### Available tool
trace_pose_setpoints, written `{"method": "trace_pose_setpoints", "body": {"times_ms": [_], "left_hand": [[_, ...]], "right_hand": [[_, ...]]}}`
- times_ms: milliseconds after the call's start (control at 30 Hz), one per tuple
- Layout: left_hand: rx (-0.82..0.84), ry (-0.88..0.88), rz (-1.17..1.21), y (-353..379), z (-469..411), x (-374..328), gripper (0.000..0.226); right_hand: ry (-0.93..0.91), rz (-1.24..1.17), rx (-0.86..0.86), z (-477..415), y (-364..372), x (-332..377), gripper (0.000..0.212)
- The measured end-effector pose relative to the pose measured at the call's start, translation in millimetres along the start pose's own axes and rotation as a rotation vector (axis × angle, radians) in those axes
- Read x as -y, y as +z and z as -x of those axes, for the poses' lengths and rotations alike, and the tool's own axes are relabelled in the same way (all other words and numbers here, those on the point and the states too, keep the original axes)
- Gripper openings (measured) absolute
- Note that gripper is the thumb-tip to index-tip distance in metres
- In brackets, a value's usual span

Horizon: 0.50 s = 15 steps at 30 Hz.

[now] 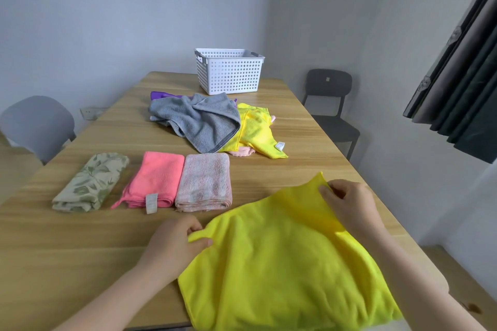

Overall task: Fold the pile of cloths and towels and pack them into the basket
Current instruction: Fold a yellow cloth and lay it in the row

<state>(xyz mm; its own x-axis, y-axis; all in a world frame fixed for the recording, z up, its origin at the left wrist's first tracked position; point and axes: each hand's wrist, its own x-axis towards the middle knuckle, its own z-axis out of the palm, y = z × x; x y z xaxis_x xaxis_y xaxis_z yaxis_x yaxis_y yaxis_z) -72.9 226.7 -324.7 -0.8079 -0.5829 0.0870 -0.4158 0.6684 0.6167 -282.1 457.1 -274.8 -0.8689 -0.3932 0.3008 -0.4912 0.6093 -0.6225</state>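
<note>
Left hand (177, 239) and right hand (347, 204) each pinch a far corner of the yellow microfibre cloth (282, 263). From that held edge the cloth spreads back toward the person, over the table's (80, 263) near edge. The white basket (228, 72) stands well beyond, behind the unfolded pile (199, 121).

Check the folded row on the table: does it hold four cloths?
No, only three lie there: the leaf-print cloth, the pink cloth and the pale pink towel.
</note>
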Motion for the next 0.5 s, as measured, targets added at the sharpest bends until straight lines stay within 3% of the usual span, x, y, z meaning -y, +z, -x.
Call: {"method": "trace_pose_setpoints", "body": {"times_ms": [100,167,300,333,400,500], "left_hand": [[-0.075,-0.150,0.384,4.7,-5.4,-10.8,0.016],[-0.038,-0.264,0.691,7.2,-6.4,-16.0,0.016],[0.013,-0.402,1.053,6.2,1.0,-14.8,0.028],[0.022,-0.420,1.107,4.4,4.5,-14.7,0.035],[0.041,-0.423,1.117,-0.3,14.1,-7.2,0.044],[0.069,-0.329,0.841,-10.1,29.4,5.9,0.045]], "right_hand": [[-0.053,-0.095,0.051,18.3,0.5,29.1,0.027],[-0.062,-0.168,0.104,32.3,3.3,49.0,0.026],[-0.016,-0.349,0.386,58.1,27.0,80.4,0.013],[0.016,-0.394,0.454,63.6,33.1,82.3,0.007],[0.075,-0.410,0.614,70.9,50.1,82.0,0.020],[0.049,-0.307,0.699,72.7,65.1,75.2,0.036]]}}
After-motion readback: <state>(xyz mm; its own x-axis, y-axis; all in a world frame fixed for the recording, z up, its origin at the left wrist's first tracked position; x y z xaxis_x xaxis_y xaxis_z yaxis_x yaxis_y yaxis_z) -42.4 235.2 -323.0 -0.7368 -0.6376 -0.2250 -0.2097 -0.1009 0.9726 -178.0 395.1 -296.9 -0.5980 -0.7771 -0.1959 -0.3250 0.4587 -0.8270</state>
